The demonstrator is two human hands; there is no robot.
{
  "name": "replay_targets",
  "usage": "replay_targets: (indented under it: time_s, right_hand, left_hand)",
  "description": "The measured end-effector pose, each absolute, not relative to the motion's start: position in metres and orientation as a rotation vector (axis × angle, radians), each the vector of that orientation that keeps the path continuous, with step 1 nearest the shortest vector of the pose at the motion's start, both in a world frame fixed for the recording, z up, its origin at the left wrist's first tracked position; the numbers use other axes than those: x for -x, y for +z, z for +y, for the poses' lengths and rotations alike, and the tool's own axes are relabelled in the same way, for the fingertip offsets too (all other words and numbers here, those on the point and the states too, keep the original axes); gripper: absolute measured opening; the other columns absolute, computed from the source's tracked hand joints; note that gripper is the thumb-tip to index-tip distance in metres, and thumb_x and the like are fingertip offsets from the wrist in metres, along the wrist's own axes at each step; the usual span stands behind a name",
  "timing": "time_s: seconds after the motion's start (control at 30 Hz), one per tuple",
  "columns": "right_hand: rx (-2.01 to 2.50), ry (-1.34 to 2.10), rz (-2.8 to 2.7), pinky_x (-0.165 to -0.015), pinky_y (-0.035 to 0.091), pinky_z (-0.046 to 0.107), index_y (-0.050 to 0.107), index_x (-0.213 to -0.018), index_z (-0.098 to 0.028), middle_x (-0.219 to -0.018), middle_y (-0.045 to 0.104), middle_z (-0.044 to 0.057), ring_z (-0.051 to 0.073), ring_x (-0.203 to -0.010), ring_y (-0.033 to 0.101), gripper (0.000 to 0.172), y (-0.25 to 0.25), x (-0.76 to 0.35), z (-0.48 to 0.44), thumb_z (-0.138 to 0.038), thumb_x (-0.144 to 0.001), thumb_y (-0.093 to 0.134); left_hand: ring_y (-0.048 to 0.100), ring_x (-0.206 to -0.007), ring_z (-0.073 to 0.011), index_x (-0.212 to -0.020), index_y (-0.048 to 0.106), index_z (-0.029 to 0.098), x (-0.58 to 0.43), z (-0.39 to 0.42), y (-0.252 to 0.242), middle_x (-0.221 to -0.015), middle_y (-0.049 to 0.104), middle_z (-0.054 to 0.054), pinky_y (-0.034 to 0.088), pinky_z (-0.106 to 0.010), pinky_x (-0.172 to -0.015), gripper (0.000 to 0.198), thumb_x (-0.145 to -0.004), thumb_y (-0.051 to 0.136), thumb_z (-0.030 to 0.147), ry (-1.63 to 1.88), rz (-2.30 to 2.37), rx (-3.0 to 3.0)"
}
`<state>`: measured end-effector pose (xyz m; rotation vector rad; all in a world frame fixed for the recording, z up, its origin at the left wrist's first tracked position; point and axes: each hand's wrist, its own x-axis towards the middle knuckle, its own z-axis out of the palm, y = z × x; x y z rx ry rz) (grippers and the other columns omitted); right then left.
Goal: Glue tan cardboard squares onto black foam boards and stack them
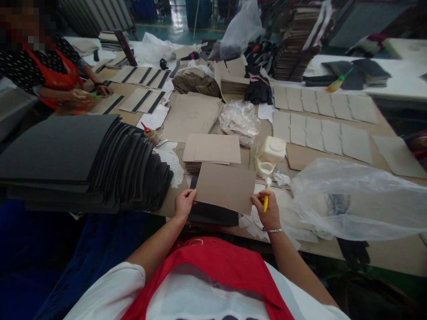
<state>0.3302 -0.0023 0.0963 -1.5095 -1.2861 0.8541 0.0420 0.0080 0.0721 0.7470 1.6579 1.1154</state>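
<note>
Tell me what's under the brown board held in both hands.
Under the brown board, a black sheet shows past the near edge. The board covers the rest of it, so whether anything else lies there cannot be seen.

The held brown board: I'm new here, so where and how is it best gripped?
Probably the near parts of its left and right edges, left hand and right hand from opposite sides: the brown board is a thin, flat, broad rectangle.
</note>
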Motion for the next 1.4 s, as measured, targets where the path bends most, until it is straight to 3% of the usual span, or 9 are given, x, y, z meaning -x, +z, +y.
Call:
replay_targets:
  time_s: [0.17, 0.67, 1.4]
  right_hand:
    - [1.706, 0.687, -1.507, -0.062, 0.048, 0.030, 0.042, -0.092, -0.021, -0.072, 0.058, 0.000, 0.015, -0.065, 0.058, 0.027, 0.064, -0.319, -0.019, -0.041, -0.079, 0.054]
    - [1.931, 0.578, -1.593, -0.061, 0.045, 0.030, 0.045, -0.091, -0.020, -0.076, 0.062, 0.005, 0.019, -0.066, 0.060, 0.032, 0.014, -0.296, -0.013, -0.050, -0.081, 0.045]
    - [2.102, 0.669, -1.598, -0.061, 0.045, 0.027, 0.044, -0.097, -0.019, -0.078, 0.064, 0.003, 0.018, -0.069, 0.064, 0.020, 0.020, -0.293, -0.006, -0.027, -0.081, 0.053]
  left_hand:
    - [0.057, -0.069, -0.0145, -0.067, 0.067, 0.015, -0.017, -0.026, 0.049, -0.069, 0.064, -0.003, 0.043, -0.024, -0.066, 0.026, -0.074, 0.058, 0.039, 0.822, 1.871, -1.248]
    - [0.052, -0.061, -0.0132, -0.062, 0.062, 0.015, 0.003, -0.017, 0.023, -0.060, 0.059, -0.001, 0.037, -0.023, -0.060, 0.032, -0.074, 0.054, 0.044, 0.650, 1.895, -1.151]
    - [0.055, -0.062, -0.0162, -0.061, 0.063, 0.017, 0.017, -0.001, 0.018, -0.060, 0.061, -0.002, 0.036, -0.024, -0.057, 0.039, -0.066, 0.054, 0.054, 0.339, 1.771, -1.255]
